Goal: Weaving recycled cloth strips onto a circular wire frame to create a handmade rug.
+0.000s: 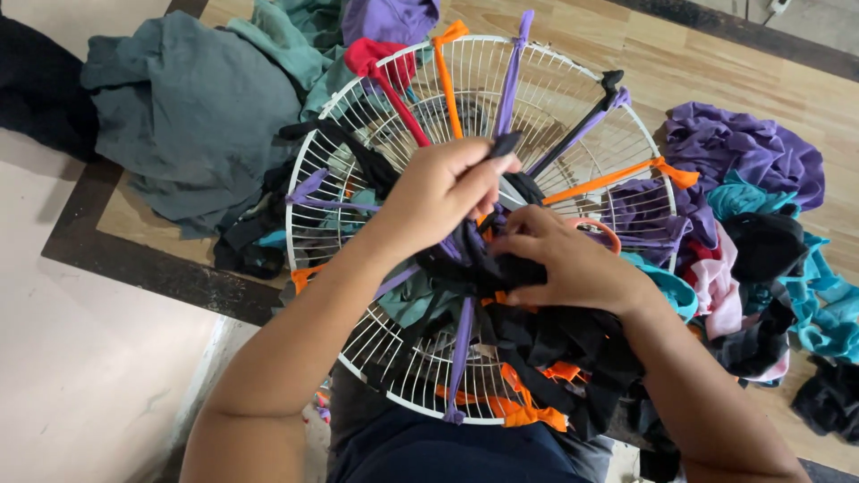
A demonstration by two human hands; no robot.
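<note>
The left hand point(438, 192) is pinching a black fabric strip point(504, 143) above the hub of a white wire fan guard point(309, 228). Just right of that pinch, the right hand point(568, 259) is clutching bunched black cloth point(488, 268); purple strips point(512, 76) and orange strips point(445, 76) are radiating outward.

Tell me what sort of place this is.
Probably a home or small workshop floor used for rag craft: a white wire fan guard strung with cloth strips, fabric scrap piles, wood flooring.

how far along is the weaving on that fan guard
Done: cloth strips already run as spokes from rim to hub of the white wire guard. In hand: left hand lifts a black strip; right hand pins the centre. Left: bare wire between the spokes.
</note>
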